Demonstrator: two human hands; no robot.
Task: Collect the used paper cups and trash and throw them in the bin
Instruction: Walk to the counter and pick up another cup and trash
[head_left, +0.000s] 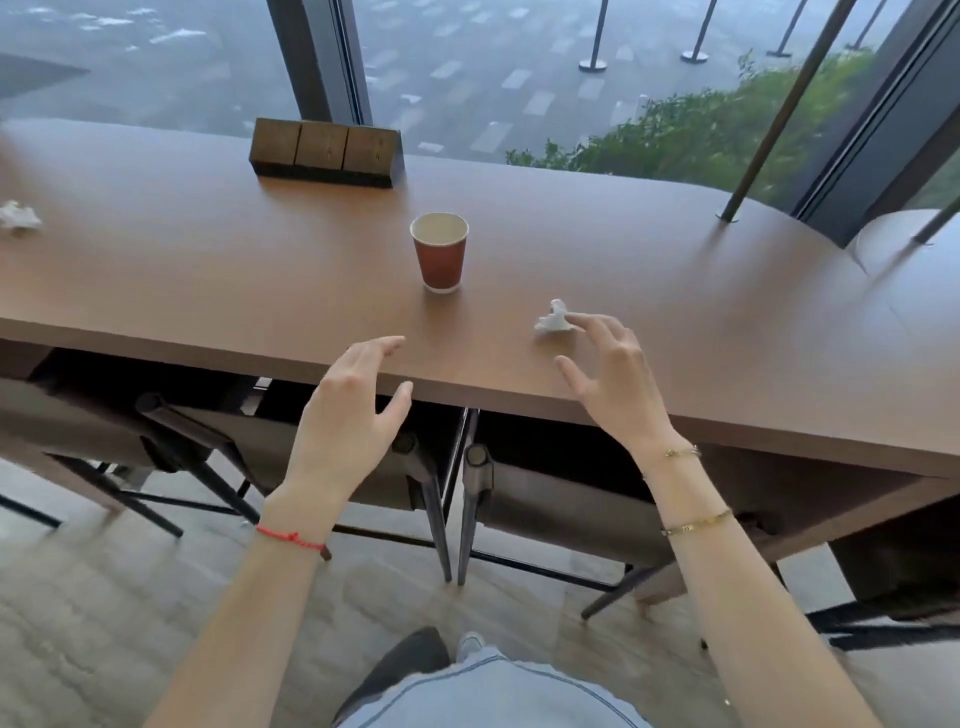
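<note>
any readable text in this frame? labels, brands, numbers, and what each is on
None readable.
Red paper cup: plain sleeve, no print visible.
Wooden box at the window: three panels with small dark marks, too blurred to read.
Crumpled napkin by the right hand and the other crumpled napkin at far left: blank.

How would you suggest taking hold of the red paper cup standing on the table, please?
Probably around the mid-wall of the red paper cup, from the near side. It stands upright with an open, wider rim, so a grip below the rim should not slip. The open left hand has a clear path across the brown wooden table.
</note>
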